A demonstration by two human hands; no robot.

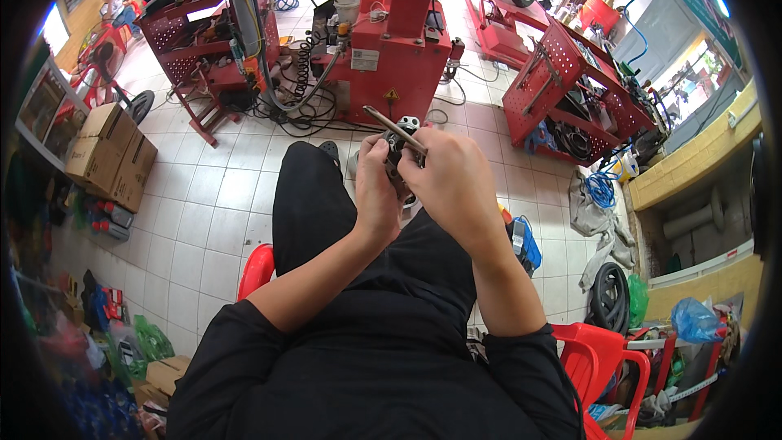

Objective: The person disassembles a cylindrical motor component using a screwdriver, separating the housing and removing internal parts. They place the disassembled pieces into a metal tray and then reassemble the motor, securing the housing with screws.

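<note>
In front of my knees, my left hand (378, 179) is closed around a small dark and silver metal part (394, 145), with the thumb along its side. My right hand (448, 175) is closed on a slim metal rod-like tool (389, 125), whose free end points up and to the left across the part. The right fingertips are beside the part too; whether they touch it I cannot tell. The tool's other end is hidden in the right fist, and its exact kind is not clear. Both hands cover much of the part's lower side.
A red machine (395, 65) stands ahead, with cables on the tiled floor around its base. Red tool carts (183, 41) are at far left and right. Cardboard boxes (106, 155) stand at left. Beside me are a red plastic chair (590, 358) and a black tyre (609, 297).
</note>
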